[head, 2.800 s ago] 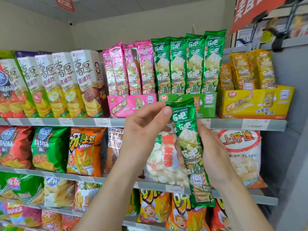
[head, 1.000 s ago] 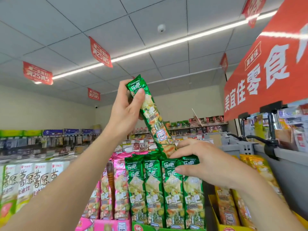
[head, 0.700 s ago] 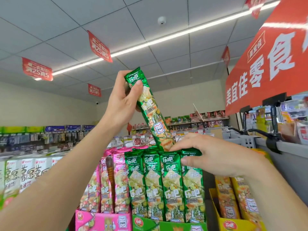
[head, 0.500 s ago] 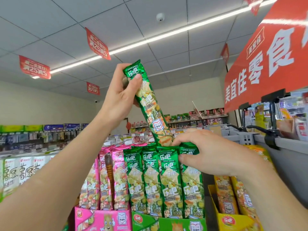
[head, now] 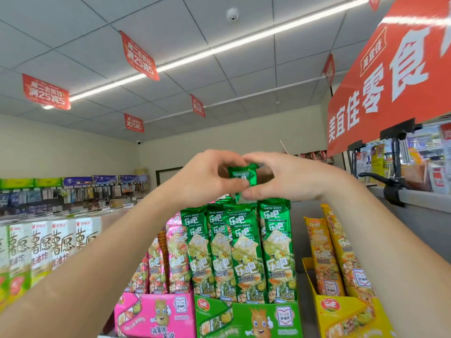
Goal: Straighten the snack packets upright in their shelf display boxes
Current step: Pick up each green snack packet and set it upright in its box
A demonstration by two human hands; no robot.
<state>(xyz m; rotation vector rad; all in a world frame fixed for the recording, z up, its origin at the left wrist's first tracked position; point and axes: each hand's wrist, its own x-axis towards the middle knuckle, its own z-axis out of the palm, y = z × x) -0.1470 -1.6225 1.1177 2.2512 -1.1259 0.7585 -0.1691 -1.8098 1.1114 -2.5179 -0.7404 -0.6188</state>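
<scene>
A long green snack packet [head: 240, 178] stands behind the front row of green packets [head: 240, 254], only its top end showing. My left hand [head: 205, 179] and my right hand [head: 283, 178] both pinch that top end, just above the row. The row stands upright in a green display box [head: 246, 319] on the top shelf. Pink packets [head: 170, 259] stand in a pink box [head: 156, 313] to the left. Yellow packets [head: 339, 254] lean in a yellow box [head: 341, 313] to the right.
White and yellow chip cartons [head: 48, 250] line the shelf at the left. A grey shelf edge with a black clamp [head: 395, 191] and a big red sign [head: 390, 76] hang at the right. Another aisle's shelves [head: 61, 191] stand far behind.
The green packet, held high and tilted by my left hand, has gone down behind the front row. My right hand left the row's tops and joined the left at the packet's top end.
</scene>
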